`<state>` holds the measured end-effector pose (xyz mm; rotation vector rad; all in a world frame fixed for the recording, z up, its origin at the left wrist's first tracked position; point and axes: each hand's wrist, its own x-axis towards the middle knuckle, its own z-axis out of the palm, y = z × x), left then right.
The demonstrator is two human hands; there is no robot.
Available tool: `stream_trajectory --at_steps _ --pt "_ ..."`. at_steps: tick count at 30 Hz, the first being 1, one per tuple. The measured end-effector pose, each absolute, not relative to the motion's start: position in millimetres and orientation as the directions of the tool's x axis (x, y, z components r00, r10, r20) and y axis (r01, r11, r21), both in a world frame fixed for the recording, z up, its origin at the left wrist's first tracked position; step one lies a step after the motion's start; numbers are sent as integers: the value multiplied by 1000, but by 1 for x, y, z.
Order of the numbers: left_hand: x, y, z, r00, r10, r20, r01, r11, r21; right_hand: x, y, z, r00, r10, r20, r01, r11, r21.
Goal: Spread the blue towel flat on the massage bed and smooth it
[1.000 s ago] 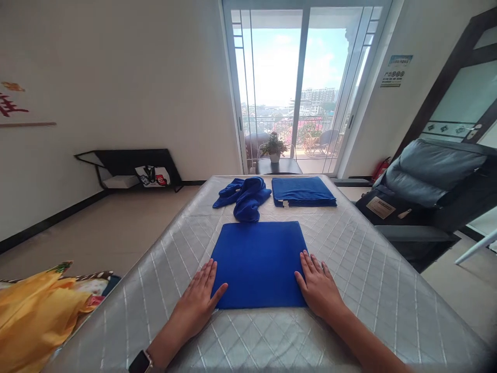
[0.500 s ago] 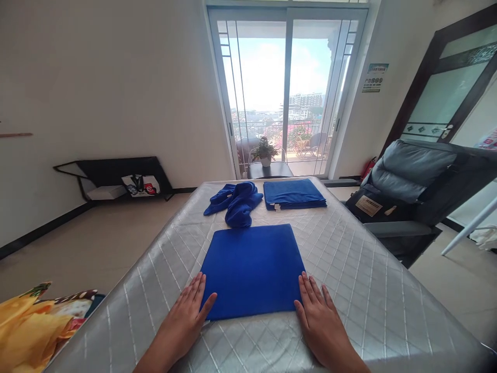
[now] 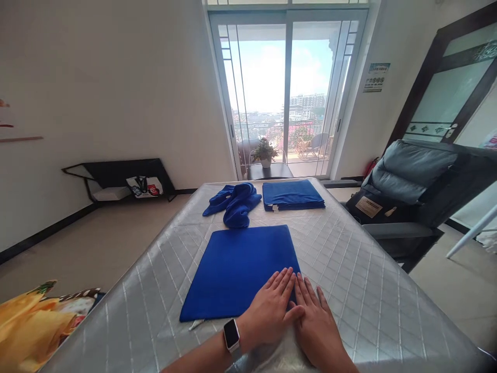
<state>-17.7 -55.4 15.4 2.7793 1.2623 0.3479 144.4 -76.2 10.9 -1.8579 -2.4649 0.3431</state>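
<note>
Both hands have shifted: the left hand [image 3: 269, 311], which lay at the near left corner of the flat towel [image 3: 243, 269] a second ago, has crossed over to the near right corner and now sits beside the right hand [image 3: 316, 326], thumb touching it. The towel itself has skewed, its near left corner swung out toward the left edge of the bed [image 3: 365, 290].

With both palms pressing on one corner, the rest of the towel is unweighted. I judge that any push or drag from here could slide the whole cloth over the slick quilted cover instead of smoothing it, worsening the skew. A small white tag pokes out at the near left corner, and the near edge could buckle there if the cloth is drawn sideways.

Left fingers [image 3: 283, 282] lie flat and straight on the towel, close together, gripping nothing. Right fingers [image 3: 310, 295] are likewise extended and only slightly spread, resting partly on the towel's right edge and partly on the cover. Neither hand pinches or lifts the cloth. A watch [image 3: 232, 335] shows on the left wrist.

Beyond the flat towel lie a crumpled towel [image 3: 233, 203] to the left and a folded towel [image 3: 292, 195] to the right, both well apart from the hands.
</note>
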Motion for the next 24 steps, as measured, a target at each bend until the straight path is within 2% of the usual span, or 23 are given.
stream_trajectory --at_steps 4,7,12,16,20,24 --pt "-31 -57 9 596 789 146 774 -614 154 145 -75 14 -280 952 -123 944 251 -212" --pt "-67 -62 0 505 851 145 843 -522 129 144 -75 16 -263 955 -136 950 231 -211" --pt "-157 -85 -23 208 972 105 974 -216 69 144 -74 13 -264 953 -151 952 232 -200" --pt "-203 -115 -39 37 990 137 998 -44 48 145 -74 9 -258 956 -142 956 231 -179" --pt "-207 -132 -48 -15 979 203 999 5 52 146 -74 9 -254 958 -135 956 227 -188" --pt "-200 -133 -48 -12 982 188 996 -5 91 147 -73 11 -256 959 -118 950 227 -215"
